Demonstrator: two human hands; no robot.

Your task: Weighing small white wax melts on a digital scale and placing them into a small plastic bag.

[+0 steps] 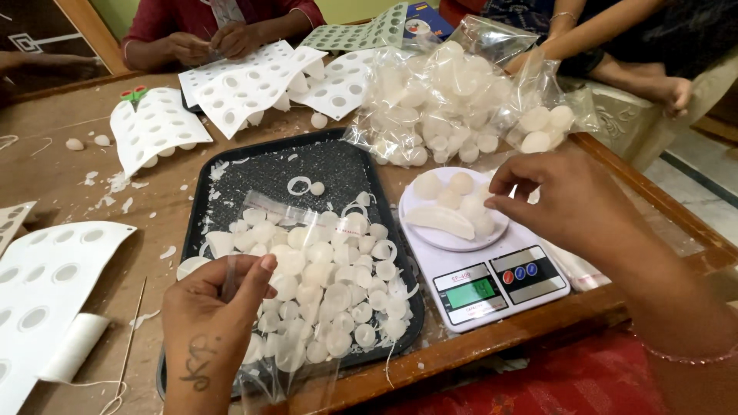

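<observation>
My left hand (215, 307) pinches the edge of a clear plastic bag (292, 361) that lies over the near part of a black tray (284, 165). The tray holds several white translucent round pieces (330, 269). My right hand (553, 200) hovers over a small white kitchen scale (480, 265), fingertips pinched near the white pieces (450, 204) on its round platform. Whether a piece is between those fingers I cannot tell.
Clear bags full of white pieces (438, 104) lie behind the scale. White punched-out sheets (246, 84) lie at the back and at the left (46, 292). Scissors with coloured handles (134, 94) rest on one sheet. Other people's hands (207, 42) work across the wooden table (46, 165).
</observation>
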